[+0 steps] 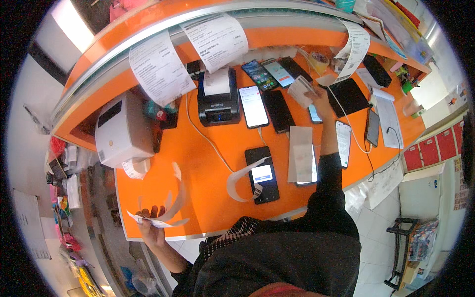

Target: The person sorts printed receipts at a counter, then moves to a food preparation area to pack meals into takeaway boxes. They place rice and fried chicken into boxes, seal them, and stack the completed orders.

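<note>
My left hand is at the desk's front left, pinching curling printed paper slips. Farther back on the right, my right hand grips a small printed paper slip. Beneath that arm, a lit smartphone is partly hidden. A blank-looking paper strip lies over another lit phone. Between my hands, a curled receipt rests across a black handheld device with a lit screen. Near the right hand are a black tablet and a dark-screened device.
A black EPPOS receipt printer and a white label printer stand on the orange desk. Long receipts hang from the metal-edged shelf above. White cables cross the desktop. A notepad lies at right.
</note>
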Motion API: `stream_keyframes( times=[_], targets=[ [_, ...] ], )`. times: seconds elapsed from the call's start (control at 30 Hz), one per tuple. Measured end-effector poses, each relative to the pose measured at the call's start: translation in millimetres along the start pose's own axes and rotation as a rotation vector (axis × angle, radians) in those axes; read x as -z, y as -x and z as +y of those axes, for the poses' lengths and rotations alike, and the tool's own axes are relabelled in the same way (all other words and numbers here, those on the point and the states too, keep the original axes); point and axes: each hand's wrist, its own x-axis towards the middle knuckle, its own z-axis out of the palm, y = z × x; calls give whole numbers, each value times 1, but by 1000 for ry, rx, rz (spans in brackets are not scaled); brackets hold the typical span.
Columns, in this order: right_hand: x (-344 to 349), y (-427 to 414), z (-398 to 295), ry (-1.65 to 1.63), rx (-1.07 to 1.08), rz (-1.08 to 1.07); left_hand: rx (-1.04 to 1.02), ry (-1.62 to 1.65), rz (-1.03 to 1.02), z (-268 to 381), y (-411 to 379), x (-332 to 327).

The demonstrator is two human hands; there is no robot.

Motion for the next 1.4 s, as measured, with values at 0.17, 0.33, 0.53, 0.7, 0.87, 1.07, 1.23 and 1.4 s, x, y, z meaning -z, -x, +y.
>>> stream_keyframes(
  times=[0.17, 0.33, 0.53, 0.7, 0.87, 1.07, 1.23, 1.4],
  targets=[
    [-42, 45, -98, -611, 66, -142, 10, 25, -352, 4, -5, -7],
    [-62, 67, -142, -618, 81, -399, 19, 83, -367, 1, -5, -23],
    [-70, 49, -178, -142, 516, -160, -7, -6, -225, 8, 5, -22],
    [-44, -29, -239, 838, 1139, 319, -36, -2, -133, 16, 8, -15],
    [-50, -26, -264, 1029, 863, 141, -14, -29, -153, 30, 8, 1],
    [-60, -36, -232, 825, 1050, 107, -102, -123, 34, 34, 8, 15],
    [-54, -21, -226, 1139, 947, 507, -60, -53, 76, 30, 2, 19],
    [-55, 21, -207, 1199, 849, 444, -6, -96, -120, 24, -7, 24]
  ],
)
